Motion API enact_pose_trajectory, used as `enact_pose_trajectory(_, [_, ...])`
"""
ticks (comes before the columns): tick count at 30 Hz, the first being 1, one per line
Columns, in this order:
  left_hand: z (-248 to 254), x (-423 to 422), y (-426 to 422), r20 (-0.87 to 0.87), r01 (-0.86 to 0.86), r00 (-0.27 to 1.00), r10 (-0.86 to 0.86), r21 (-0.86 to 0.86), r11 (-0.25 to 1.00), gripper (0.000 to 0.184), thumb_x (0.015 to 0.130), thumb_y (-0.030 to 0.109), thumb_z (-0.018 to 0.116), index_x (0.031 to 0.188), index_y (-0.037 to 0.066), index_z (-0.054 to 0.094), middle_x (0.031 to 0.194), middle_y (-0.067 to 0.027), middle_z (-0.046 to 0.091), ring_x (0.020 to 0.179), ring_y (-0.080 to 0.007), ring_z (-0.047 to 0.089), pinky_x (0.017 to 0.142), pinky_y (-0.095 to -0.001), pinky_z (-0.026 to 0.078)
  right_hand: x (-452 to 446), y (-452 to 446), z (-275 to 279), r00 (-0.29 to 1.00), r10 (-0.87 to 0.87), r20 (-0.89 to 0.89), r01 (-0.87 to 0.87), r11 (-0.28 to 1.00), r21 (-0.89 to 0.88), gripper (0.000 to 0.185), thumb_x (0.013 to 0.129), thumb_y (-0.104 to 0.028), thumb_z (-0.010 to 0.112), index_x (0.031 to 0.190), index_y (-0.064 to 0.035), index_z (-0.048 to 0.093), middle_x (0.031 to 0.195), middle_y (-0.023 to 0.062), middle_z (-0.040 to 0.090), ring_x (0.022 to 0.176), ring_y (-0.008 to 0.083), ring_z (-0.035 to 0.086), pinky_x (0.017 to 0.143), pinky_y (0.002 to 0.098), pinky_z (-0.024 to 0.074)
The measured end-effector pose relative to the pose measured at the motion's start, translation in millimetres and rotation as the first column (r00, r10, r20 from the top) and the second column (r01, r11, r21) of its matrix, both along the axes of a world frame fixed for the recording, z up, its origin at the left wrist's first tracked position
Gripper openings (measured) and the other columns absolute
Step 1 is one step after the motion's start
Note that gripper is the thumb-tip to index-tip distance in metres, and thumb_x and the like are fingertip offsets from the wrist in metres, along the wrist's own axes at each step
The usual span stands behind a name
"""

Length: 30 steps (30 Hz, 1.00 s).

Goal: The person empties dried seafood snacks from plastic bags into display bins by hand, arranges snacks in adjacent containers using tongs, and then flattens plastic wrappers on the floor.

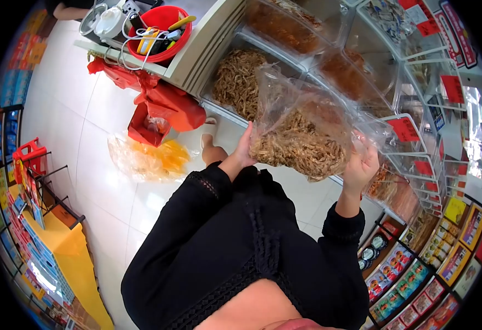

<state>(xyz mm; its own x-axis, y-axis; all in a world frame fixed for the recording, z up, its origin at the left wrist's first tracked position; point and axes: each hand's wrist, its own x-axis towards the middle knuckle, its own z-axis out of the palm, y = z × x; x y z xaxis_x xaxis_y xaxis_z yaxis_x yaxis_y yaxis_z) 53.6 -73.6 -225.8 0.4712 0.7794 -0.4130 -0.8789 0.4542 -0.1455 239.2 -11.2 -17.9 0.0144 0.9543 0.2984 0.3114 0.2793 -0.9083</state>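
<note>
A clear plastic bag [307, 132] filled with thin, brown, dried pieces, perhaps small dried fish, is held up in front of me. My left hand [245, 147] grips its left side, thumb upward. On the opposite side, my right hand [363, 162] is closed around the bag's edge, with loose plastic over the fingers. The bag's upper part stands up, crumpled. Just behind it, a clear bin [240, 77] holds similar brown dried pieces; the bag hides part of that bin.
More clear bins [285, 25] of dried goods and red price tags [403, 129] line the counter. A red basket [181, 41] with cables and tools stands at upper left. Red bags [169, 104] hang below it, and a plastic bag [147, 157] lies on the floor. Packaged goods [400, 286] fill shelves at right.
</note>
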Motion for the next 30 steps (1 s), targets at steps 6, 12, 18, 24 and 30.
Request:
enact_pose_trajectory(6, [0,4,1,-0.008,0.136,0.991,-0.136,-0.048,0.99,0.069,0.075,0.065,0.037,0.125,0.017,0.039,0.126,-0.0078,0.039,0.115,-0.0279,0.036,0.096,-0.0455,0.027,-20,4,22,0.929,0.058,0.366,-0.1,0.99,0.097,0.015,0.081,-0.002,0.051,0.093,0.0057,0.056,0.09,0.0069,0.057,0.082,0.0109,0.052,0.076,0.0223,0.0389])
enact_pose_trajectory(12, [2,15,-8,0.135,0.076,0.989,-0.065,-0.073,0.994,0.071,0.075,0.062,0.042,0.127,0.014,0.036,0.128,-0.0115,0.037,0.115,-0.0303,0.037,0.097,-0.0462,0.025,-42,20,43,0.825,0.065,0.561,-0.269,0.918,0.29,0.015,0.076,-0.001,0.055,0.091,0.0016,0.058,0.079,0.0108,0.059,0.069,0.019,0.056,0.063,0.025,0.0439])
enact_pose_trajectory(18, [2,20,-6,0.27,0.073,0.962,-0.036,-0.126,0.989,0.068,0.074,0.057,0.05,0.121,0.009,0.042,0.123,-0.012,0.043,0.114,-0.0292,0.038,0.098,-0.0441,0.026,-69,50,52,0.64,0.096,0.763,-0.422,0.873,0.244,0.014,0.077,-0.013,0.055,0.088,-0.0042,0.059,0.071,0.0078,0.056,0.061,0.0233,0.055,0.052,0.0284,0.0426])
enact_pose_trajectory(24, [5,27,1,0.294,0.035,0.956,0.006,-0.134,0.99,0.066,0.073,0.054,0.054,0.118,0.007,0.044,0.122,-0.0107,0.044,0.113,-0.0281,0.039,0.098,-0.0429,0.026,-96,79,50,0.496,0.01,0.868,-0.482,0.835,0.266,0.017,0.079,-0.024,0.054,0.078,-0.0075,0.057,0.066,0.0036,0.054,0.058,0.0207,0.055,0.045,0.0288,0.0405])
enact_pose_trajectory(30, [11,25,10,0.356,0.031,0.934,0.029,-0.163,0.986,0.065,0.071,0.048,0.06,0.12,0.01,0.041,0.126,-0.0091,0.039,0.116,-0.0264,0.036,0.099,-0.0423,0.024,-109,90,52,0.467,-0.025,0.884,-0.453,0.852,0.263,0.022,0.081,-0.03,0.051,0.079,-0.0091,0.058,0.068,0.0044,0.056,0.058,0.0228,0.055,0.047,0.0304,0.0418])
